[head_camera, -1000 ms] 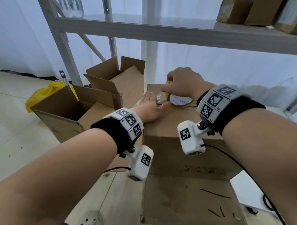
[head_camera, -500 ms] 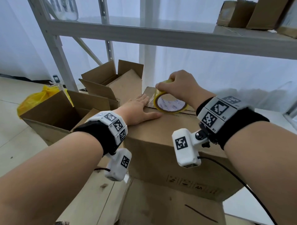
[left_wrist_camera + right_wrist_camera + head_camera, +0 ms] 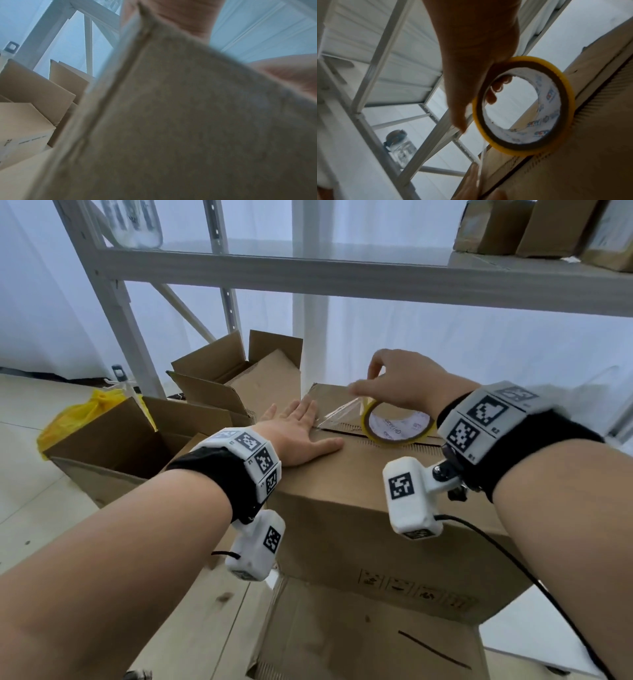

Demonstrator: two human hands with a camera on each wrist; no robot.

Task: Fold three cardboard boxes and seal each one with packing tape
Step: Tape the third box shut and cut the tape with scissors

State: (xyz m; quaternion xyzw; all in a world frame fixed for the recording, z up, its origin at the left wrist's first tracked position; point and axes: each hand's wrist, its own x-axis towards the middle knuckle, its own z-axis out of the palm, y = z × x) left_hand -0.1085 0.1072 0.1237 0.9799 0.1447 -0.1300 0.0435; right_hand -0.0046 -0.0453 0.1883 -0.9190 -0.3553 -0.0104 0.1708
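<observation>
a: where is the box (image 3: 359, 481) now, and what are the hands doing?

b: it stands in the middle, near the person, on top of another flat piece of cardboard (image 3: 370, 642). its top flaps are folded shut. the left hand (image 3: 298, 433) lies flat on the left part of the top, fingers straight, and presses the flap down. the right hand (image 3: 400, 385) holds the tape roll (image 3: 399, 426) from above, fingers curled over its rim and into the hole, and the roll stands on edge on the seam (image 3: 346, 431).

a: and the tape itself?

b: a clear strip (image 3: 342, 412) goes from the roll to the left, to the fingertips of the left hand. i cannot tell if its end already sticks on the cardboard.

a: how will these things handle, you think?

b: the box looks light and stiff, probably empty, so it can slide if one pulls hard; a flat palm on it is good. the strip is thin, soft and sticky, it will wrinkle or fold on itself if it goes slack. the roll is rigid, best to hold it by the ring and through the core, as now.

a: other boxes?

b: two open boxes (image 3: 144, 436) stand at the far left, flaps up, beside a yellow bag (image 3: 85, 412).
</observation>
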